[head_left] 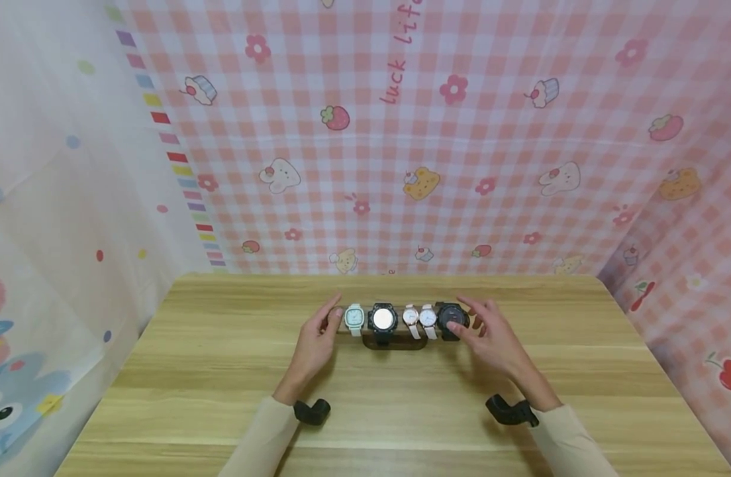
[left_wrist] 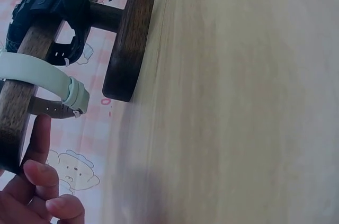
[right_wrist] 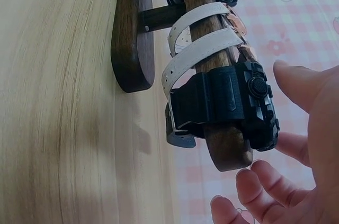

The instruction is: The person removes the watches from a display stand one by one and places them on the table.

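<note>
A dark wooden watch stand [head_left: 395,344] carries several watches on its crossbar. From left to right sit a mint-green watch [head_left: 354,318], a black watch [head_left: 382,319] with a bright, glare-covered face, two small watches with pale straps [head_left: 410,317] and a bulky black watch [head_left: 451,318] at the right end. My left hand [head_left: 316,338] holds the bar's left end between thumb and index finger, beside the mint strap [left_wrist: 39,73]. My right hand [head_left: 490,338] is spread around the right end; in the right wrist view a gap shows between its thumb and the end watch [right_wrist: 225,102].
The stand rests on a wood-grain table [head_left: 222,397], toward its back edge. Behind hangs a pink checked cloth [head_left: 365,199] with cartoon prints, and a white printed cloth [head_left: 61,218] covers the left side. Black wrist mounts [head_left: 312,412] sit on both wrists.
</note>
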`<action>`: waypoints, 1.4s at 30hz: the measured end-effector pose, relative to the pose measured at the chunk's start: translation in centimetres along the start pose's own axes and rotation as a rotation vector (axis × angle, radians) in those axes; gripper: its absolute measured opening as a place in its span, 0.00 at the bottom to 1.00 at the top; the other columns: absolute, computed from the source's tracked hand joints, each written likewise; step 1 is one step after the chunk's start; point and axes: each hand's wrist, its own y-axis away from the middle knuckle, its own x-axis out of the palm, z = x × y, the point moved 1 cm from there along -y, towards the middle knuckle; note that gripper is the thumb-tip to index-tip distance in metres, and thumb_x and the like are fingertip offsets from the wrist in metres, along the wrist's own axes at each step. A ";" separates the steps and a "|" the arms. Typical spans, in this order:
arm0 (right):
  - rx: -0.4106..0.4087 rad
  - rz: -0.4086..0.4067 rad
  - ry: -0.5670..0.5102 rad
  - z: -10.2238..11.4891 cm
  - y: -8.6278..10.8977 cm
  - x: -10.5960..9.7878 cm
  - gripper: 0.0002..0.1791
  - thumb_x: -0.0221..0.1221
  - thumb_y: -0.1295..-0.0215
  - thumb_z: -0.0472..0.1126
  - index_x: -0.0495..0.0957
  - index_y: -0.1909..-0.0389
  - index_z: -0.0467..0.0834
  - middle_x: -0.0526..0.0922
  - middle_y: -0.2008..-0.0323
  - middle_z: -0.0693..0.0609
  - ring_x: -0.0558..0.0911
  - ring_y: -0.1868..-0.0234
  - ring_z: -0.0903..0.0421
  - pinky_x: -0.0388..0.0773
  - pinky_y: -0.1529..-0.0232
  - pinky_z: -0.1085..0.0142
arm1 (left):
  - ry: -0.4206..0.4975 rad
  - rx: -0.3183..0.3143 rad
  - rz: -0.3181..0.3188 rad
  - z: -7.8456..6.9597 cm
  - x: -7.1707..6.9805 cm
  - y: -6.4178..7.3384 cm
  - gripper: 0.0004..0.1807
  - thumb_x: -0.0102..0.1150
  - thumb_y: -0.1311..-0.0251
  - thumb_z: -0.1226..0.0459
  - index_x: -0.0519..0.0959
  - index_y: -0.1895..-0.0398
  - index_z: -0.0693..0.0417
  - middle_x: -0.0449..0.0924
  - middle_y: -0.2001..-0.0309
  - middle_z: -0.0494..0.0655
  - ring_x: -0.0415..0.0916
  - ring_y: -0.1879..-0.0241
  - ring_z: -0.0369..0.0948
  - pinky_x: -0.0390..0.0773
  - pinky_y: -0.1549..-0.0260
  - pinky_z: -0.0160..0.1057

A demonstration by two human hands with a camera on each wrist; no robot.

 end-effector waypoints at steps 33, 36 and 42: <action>-0.043 -0.025 -0.041 -0.9 0.0 -0.1 0.30 0.66 0.35 0.44 0.72 0.34 0.42 0.71 0.58 0.44 0.72 0.66 0.55 0.73 0.68 0.69 | 0.019 0.015 -0.003 -0.1 0.1 0.2 0.22 0.49 0.26 0.53 0.74 0.33 0.48 0.69 0.73 0.44 0.66 0.71 0.40 0.68 0.71 0.31; -0.044 -0.026 -0.044 -1.0 0.0 -0.2 0.30 0.65 0.35 0.44 0.72 0.34 0.40 0.72 0.58 0.43 0.73 0.65 0.55 0.74 0.67 0.68 | 0.020 0.017 -0.003 -0.1 0.1 0.2 0.22 0.49 0.25 0.53 0.74 0.34 0.50 0.69 0.73 0.45 0.66 0.71 0.40 0.68 0.72 0.31; -0.014 -0.010 -0.065 -1.3 0.2 -0.4 0.29 0.64 0.33 0.45 0.71 0.33 0.41 0.73 0.61 0.44 0.76 0.65 0.54 0.76 0.66 0.67 | 0.024 0.023 -0.002 0.0 0.1 0.2 0.22 0.49 0.26 0.53 0.75 0.35 0.51 0.71 0.73 0.49 0.67 0.72 0.39 0.68 0.73 0.31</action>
